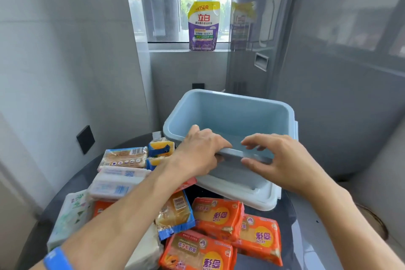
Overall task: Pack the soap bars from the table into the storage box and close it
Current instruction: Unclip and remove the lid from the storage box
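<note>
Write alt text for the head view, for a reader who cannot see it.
Two bare hands hold the near rim of an open, empty blue storage box tilted toward the camera: the left hand grips it, the right hand pinches it. The box rests over its pale lid on a dark table, with wrapped soap bars heaped in front.

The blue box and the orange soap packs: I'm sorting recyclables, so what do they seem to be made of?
The blue box looks like moulded plastic, matte: smooth walls, rounded corners, rolled rim. The orange soap packs seem wrapped in thin glossy plastic film: crinkled, with crimped ends and highlights. What the soap itself is like cannot be told.
</note>
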A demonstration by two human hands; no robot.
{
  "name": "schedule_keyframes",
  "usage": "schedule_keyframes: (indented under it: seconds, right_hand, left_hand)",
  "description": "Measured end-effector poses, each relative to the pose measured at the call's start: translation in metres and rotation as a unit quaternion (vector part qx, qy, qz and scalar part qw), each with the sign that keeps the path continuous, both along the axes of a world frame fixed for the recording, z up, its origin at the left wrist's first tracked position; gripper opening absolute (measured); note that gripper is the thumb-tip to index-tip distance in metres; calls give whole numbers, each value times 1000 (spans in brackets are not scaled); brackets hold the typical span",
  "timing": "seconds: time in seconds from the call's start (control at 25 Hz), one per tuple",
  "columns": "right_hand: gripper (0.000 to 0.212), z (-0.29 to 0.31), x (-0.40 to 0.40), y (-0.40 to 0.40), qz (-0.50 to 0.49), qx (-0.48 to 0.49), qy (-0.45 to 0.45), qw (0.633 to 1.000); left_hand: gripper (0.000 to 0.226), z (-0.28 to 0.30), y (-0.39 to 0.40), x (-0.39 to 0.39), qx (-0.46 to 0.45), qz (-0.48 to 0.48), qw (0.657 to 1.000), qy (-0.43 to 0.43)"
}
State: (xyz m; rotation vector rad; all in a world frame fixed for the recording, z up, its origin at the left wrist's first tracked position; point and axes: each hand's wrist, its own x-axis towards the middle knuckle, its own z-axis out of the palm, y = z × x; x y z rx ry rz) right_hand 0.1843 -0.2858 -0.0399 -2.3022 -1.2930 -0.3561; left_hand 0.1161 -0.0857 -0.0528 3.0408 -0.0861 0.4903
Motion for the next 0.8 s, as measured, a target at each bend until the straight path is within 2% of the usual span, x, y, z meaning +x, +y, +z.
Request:
schedule_keyframes:
  seconds: [0.08,0.16,0.24,0.32,0.48,0.6,0.8]
  right_hand:
    - [17,-2,4,3,-29,-58,-35,997]
    - [5,0,8,4,-43,-62,-12,997]
    - [8,2,10,2,-42,-62,13,997]
    - [8,3,10,1,-31,-67,21,997]
    - [3,2,3,4,-17,-67,6,998]
    - [6,2,2,7,-36,-84,16,996]
    - [2,-2,-1,5,-65,-76,-37,994]
  left_hand:
    - [3,1,4,-1,-26,-5,999,-26]
    - [7,0,11,-2,-62,16,995,-71]
    - [11,0,25,-5,-64,56,993,-82]
    - [11,3,43,-12,-67,84,993,-56]
    - [14,0,61,-21,-114,58,991,-42]
    - [29,-9,56,-25,-92,79,992,-36]
    - [37,-17,44,-28,-68,117,988,-69]
